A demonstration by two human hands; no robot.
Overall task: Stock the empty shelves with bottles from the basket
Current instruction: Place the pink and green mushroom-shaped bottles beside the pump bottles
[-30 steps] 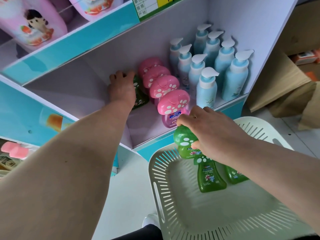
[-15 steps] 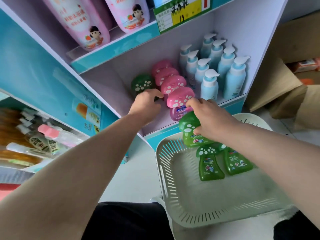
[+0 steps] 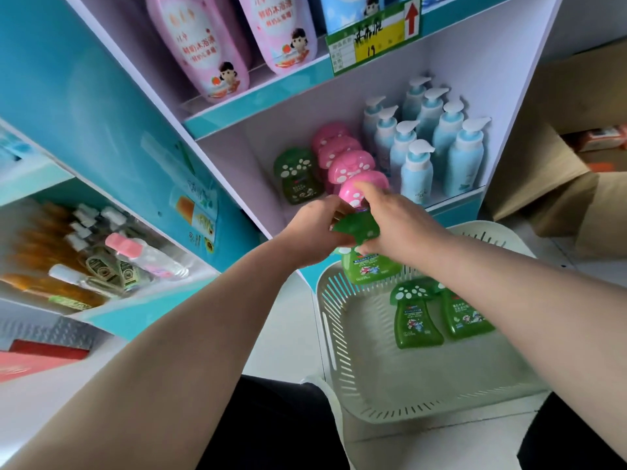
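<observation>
Both hands meet at centre frame: the left hand (image 3: 314, 230) and right hand (image 3: 402, 225) curl round the mushroom cap of a green bottle (image 3: 368, 264), held just above the basket (image 3: 326, 320) at its far rim. Two more green bottles (image 3: 418, 322) lie inside, lower right. On the shelf (image 3: 258, 198) above, a lone green bottle (image 3: 297, 178) stands beside the pink bottles (image 3: 349, 164).

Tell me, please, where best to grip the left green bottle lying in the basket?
Probably the narrow neck of the green bottle, just under its mushroom cap, coming from above. It lies flat in the basket, label up, and the wide cap would stop fingers slipping.
</observation>
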